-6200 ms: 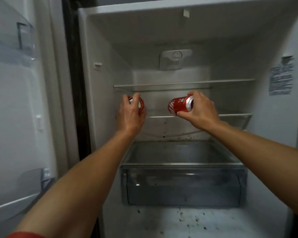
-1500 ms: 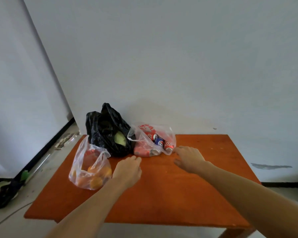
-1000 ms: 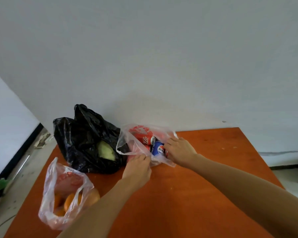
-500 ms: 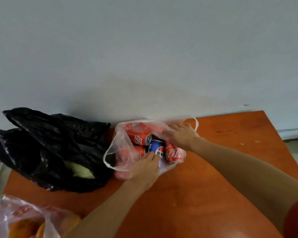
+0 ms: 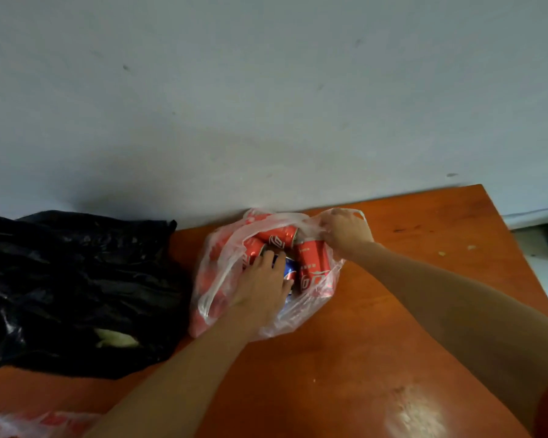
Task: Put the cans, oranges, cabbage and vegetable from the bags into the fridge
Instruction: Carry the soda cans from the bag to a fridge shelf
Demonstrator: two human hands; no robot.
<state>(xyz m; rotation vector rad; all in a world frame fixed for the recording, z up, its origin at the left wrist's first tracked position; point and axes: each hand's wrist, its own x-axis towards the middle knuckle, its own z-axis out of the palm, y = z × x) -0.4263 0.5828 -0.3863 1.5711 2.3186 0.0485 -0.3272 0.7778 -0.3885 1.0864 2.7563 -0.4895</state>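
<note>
A clear plastic bag (image 5: 301, 314) of cans lies on the orange table (image 5: 361, 358) against the wall. Inside it are several red cans (image 5: 312, 267) and a blue can (image 5: 290, 270). My left hand (image 5: 261, 287) is reaching into the bag's mouth, its fingers resting over the blue can; I cannot tell whether it grips it. My right hand (image 5: 345, 232) is closed on the bag's far handle and holds the mouth wide. A black bag (image 5: 70, 279) lies to the left, with something pale green (image 5: 116, 338) showing at its opening.
A grey wall (image 5: 266, 105) stands right behind the table. A corner of another clear bag with red print (image 5: 29, 423) shows at the bottom left. The table's right edge (image 5: 519, 245) drops to a pale floor.
I have leaned in closer over the table. My left hand went deeper into the can bag, and my right hand pulled the bag's handle back, widening the mouth.
</note>
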